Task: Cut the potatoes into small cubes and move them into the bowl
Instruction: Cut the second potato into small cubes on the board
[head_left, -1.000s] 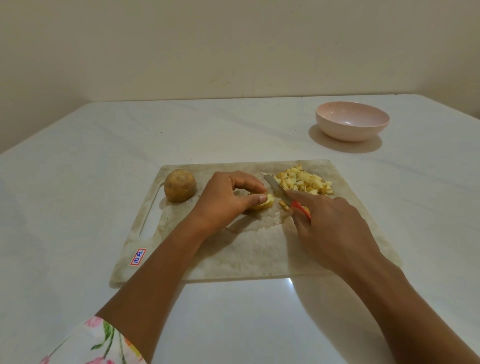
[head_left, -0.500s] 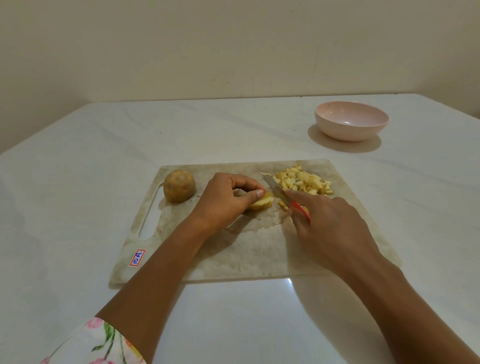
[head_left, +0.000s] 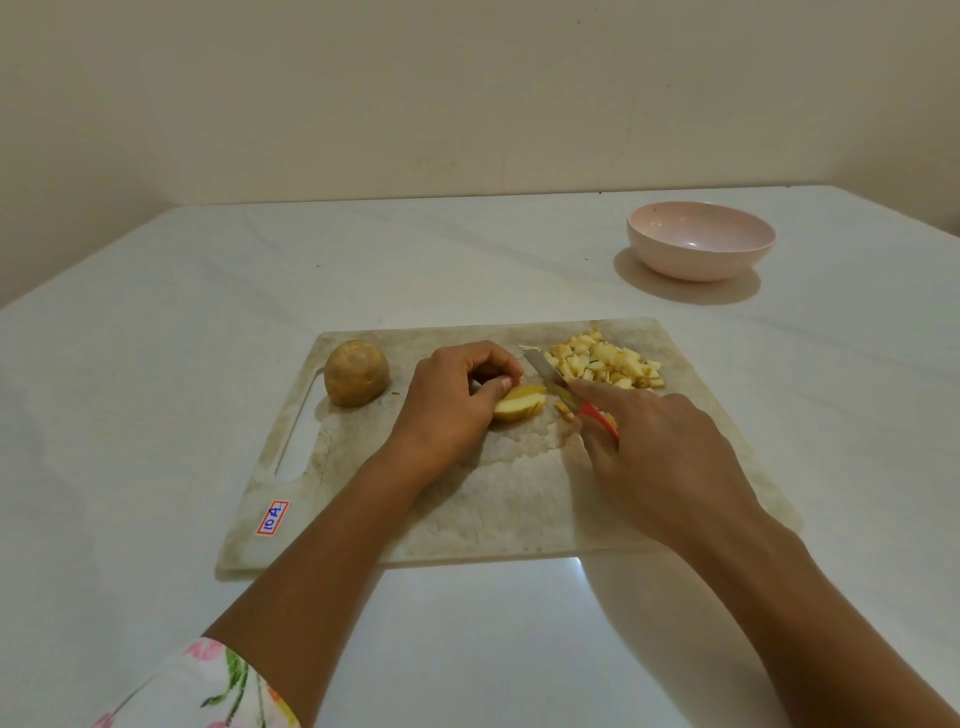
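On the cutting board (head_left: 498, 499), the sliced potato piece (head_left: 519, 402) lies near the middle, its long axis running roughly left to right, its fanned cut faces toward the right. The left hand (head_left: 452, 402) sits just left of it, its grip closed on the piece, thumb laid along the near edge. The right hand (head_left: 660, 457) is to the right of the piece, its grip wrapped on the red handle of the knife (head_left: 558, 387), forefinger stretched along the spine. The blade points away and leftward, lying just beside the piece's right end, so the next cut likely goes crosswise to the slices. Beyond the blade, toward the board's far right corner, lies the pile of cubes (head_left: 605, 361). A whole potato (head_left: 356, 372) waits at the board's far left. The pink bowl (head_left: 701, 240) stands on the bench well beyond the board's far right corner, apparently holding nothing as yet
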